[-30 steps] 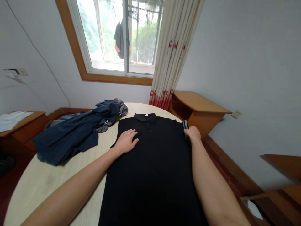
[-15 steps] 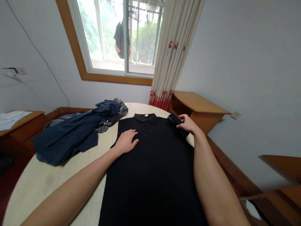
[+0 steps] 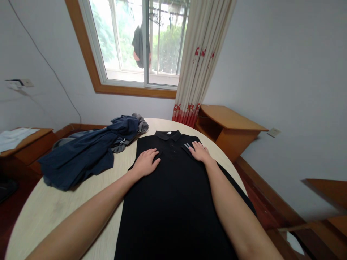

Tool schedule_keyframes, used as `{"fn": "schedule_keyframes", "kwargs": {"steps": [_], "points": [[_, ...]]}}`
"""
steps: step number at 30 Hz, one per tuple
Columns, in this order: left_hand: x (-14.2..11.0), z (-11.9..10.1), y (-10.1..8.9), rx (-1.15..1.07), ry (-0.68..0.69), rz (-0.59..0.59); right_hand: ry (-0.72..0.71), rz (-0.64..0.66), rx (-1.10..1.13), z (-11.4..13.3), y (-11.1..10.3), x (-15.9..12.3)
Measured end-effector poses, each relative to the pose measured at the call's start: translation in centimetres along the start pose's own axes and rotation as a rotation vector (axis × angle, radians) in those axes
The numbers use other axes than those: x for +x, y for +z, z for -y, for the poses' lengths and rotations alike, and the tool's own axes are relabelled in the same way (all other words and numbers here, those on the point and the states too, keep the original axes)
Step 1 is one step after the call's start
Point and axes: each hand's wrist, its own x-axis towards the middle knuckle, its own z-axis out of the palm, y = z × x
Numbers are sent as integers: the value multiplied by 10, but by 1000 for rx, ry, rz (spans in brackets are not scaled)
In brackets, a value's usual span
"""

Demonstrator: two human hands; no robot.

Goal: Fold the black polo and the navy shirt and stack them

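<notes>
A black polo shirt (image 3: 173, 202) lies flat and face up on a round light-wood table (image 3: 54, 209), its collar pointing away from me. My left hand (image 3: 146, 161) rests palm down on the shirt's left chest, fingers stretched out. My right hand (image 3: 199, 151) lies flat on the right sleeve (image 3: 187, 146), which is folded inward onto the chest; its grey striped cuff shows beside my fingers. Neither hand grips anything.
A heap of dark blue and grey clothes (image 3: 86, 151) lies on the table's far left. Low wooden cabinets stand at the right (image 3: 230, 124) and left (image 3: 24, 144). A window (image 3: 141, 39) and a curtain (image 3: 200, 57) are behind the table.
My right hand picked up the right sleeve from the table's edge, carried it inward and now presses it flat on the chest. My left hand stayed in place.
</notes>
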Motion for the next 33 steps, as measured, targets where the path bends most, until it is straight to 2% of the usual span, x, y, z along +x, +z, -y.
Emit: {"fn": "schedule_keyframes", "kwargs": {"steps": [4, 6, 9, 14, 16, 20, 33], "points": [[10, 18, -5, 66, -153, -24, 8, -34, 15, -4, 8, 1], [14, 30, -5, 114, -249, 35, 18, -37, 23, -5, 7, 0], [19, 40, -3, 151, -300, 133, 26, -110, 14, -2, 5, 0], [25, 34, -1, 175, -321, 90, 30, -97, 20, 4, 4, -1], [29, 30, 2, 172, -317, 123, 13, -89, 27, 6, 5, -2], [42, 32, 9, 192, -292, 193, 42, 23, 65, 6, 9, 1], [127, 69, 17, 177, -202, 239, 168, 17, 87, -5, 8, 56]]}}
